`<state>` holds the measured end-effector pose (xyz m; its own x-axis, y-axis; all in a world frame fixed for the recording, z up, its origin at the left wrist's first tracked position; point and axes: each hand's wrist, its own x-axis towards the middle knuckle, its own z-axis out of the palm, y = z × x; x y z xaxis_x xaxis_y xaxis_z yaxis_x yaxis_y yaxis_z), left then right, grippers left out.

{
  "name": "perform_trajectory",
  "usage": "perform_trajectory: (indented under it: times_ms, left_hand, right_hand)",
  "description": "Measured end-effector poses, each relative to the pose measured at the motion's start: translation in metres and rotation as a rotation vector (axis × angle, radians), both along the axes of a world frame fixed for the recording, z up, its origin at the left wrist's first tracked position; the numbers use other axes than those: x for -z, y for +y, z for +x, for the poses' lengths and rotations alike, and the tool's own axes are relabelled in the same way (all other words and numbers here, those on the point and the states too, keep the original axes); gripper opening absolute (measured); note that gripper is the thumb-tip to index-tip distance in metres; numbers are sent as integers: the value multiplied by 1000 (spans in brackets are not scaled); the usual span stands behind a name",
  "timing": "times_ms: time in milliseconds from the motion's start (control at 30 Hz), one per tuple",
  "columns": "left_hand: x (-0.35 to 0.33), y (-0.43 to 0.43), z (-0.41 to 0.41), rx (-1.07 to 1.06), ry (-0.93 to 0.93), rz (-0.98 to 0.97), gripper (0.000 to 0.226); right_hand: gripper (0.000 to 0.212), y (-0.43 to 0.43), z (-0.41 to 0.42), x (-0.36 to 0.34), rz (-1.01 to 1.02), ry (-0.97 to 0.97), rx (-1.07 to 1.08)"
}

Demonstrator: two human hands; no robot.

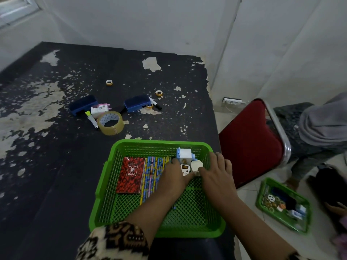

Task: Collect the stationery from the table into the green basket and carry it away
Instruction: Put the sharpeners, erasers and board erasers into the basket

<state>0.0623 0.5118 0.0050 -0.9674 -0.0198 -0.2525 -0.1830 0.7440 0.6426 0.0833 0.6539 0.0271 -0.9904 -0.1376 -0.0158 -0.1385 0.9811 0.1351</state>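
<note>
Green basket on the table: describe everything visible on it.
The green basket is rectangular plastic with lattice floor and walls and a solid rim, upright at the near right edge of the dark table. It holds a red notebook, patterned pencils and small white boxes. The left hand and right hand reach in.

The green basket [105,186] sits at the table's [56,166] near edge. It holds a red notebook [130,175] lying flat, a row of patterned pencils [152,169] beside it, a blue-white sharpener [185,153] and small white pieces [196,164]. Farther back on the table lie a clear tape roll [110,122], two blue erasers [83,104] [137,103], a marker [155,103], a pink-white sharpener [100,109] and three small tape rings [109,82].
</note>
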Motion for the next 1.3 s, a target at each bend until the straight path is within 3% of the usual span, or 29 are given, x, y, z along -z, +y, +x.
perform_trajectory:
  times_ms: [100, 333, 467, 600, 733, 900, 1100, 1300]
  left_hand:
    - [-2, -1, 1, -21, -5, 46, 68]
    - [1, -11, 6, 73, -28, 64, 23]
    - [4, -10, 10, 45, -10, 29, 24]
    - [5, -9, 11, 40, -10, 29, 24]
    - [-1, -16, 10, 90, -23, 53, 33]
    - [-8, -50, 16, 109, 7, 6, 14]
    - [-34, -104, 19, 24, 168, 32, 9]
    - [-63, -157, 9, -206, 298, 167, 14]
  right_hand:
    - [31, 0, 0, 7, -4, -72, -6]
    - [29, -4, 3, 11, -49, -80, -2]
    - [29, -5, 2, 11, -65, -104, -2]
    - [12, -7, 2, 14, -60, -68, 31]
    - [21, -14, 2, 14, -139, 41, -44]
    - [21, -27, 5, 8, -207, 108, -104]
    - [14, -59, -7, -6, -346, 192, -206]
    - [26, -105, -50, -26, -449, 198, -257]
